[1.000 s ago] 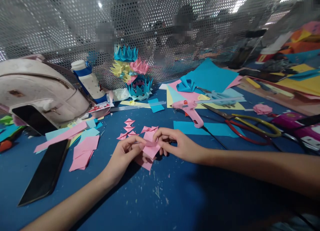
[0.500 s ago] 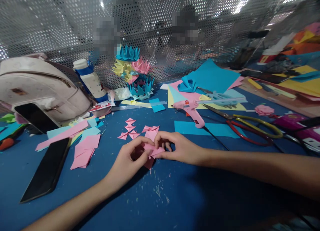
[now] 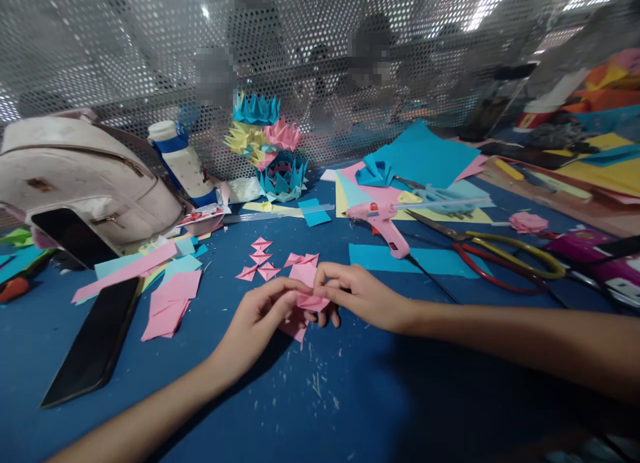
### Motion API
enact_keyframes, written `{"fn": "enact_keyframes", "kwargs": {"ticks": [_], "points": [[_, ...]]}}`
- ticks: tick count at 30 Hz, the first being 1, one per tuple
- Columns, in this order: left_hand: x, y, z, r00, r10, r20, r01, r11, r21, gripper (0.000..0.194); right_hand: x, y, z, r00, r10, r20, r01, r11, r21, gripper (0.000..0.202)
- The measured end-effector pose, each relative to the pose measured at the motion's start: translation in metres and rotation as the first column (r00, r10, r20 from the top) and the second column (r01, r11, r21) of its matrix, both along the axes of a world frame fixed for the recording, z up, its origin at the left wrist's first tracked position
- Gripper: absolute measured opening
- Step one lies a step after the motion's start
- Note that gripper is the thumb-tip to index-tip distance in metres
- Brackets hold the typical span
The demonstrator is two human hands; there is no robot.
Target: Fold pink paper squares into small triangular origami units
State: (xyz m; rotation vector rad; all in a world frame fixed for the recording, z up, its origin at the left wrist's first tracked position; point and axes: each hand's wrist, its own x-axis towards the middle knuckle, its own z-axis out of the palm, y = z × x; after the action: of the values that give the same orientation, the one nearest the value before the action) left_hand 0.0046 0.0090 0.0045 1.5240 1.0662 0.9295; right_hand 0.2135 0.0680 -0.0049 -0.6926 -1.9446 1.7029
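A small folded piece of pink paper [image 3: 313, 302] is pinched between my two hands above the table. My left hand [image 3: 265, 314] grips its left end with thumb and forefinger. At its right end, my right hand [image 3: 357, 295] closes on the paper, some fingers curled beneath. Flat pink paper [image 3: 303, 273] lies behind and under my hands, partly hidden. Just beyond are several folded pink paper pieces [image 3: 260, 257], with more folded pink pieces [image 3: 301, 258] close to my fingers.
Pink paper sheets [image 3: 173, 296] and a black phone [image 3: 95, 343] lie left. A pink glue gun [image 3: 385, 226] and large scissors [image 3: 500, 249] lie right. Behind stand a paper-flower model [image 3: 280, 173], a bottle [image 3: 183, 163], and a backpack [image 3: 85, 163] before a perforated metal screen [image 3: 320, 69].
My right thumb and fingers have shifted over the folded paper's right end, with other fingers now curled below it. The folded paper has turned slightly; the surroundings look the same.
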Motion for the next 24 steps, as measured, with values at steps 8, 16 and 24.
{"fn": "enact_keyframes", "kwargs": {"ticks": [8, 16, 24], "points": [[0.002, 0.002, -0.001, 0.999, 0.052, 0.0, -0.052, 0.998, -0.034, 0.018, 0.004, 0.002, 0.002, 0.996, -0.071, 0.054, 0.055, 0.965, 0.255, 0.014], [0.008, -0.004, -0.002, 0.993, 0.086, -0.079, -0.089, 0.995, -0.037, 0.024, 0.004, -0.001, 0.004, 0.997, -0.031, 0.065, 0.018, 0.982, 0.187, 0.019], [0.006, 0.001, -0.005, 0.995, 0.104, 0.004, -0.103, 0.987, -0.122, 0.035, 0.001, -0.003, 0.007, 0.993, -0.023, 0.116, -0.005, 0.972, 0.234, 0.02]]}}
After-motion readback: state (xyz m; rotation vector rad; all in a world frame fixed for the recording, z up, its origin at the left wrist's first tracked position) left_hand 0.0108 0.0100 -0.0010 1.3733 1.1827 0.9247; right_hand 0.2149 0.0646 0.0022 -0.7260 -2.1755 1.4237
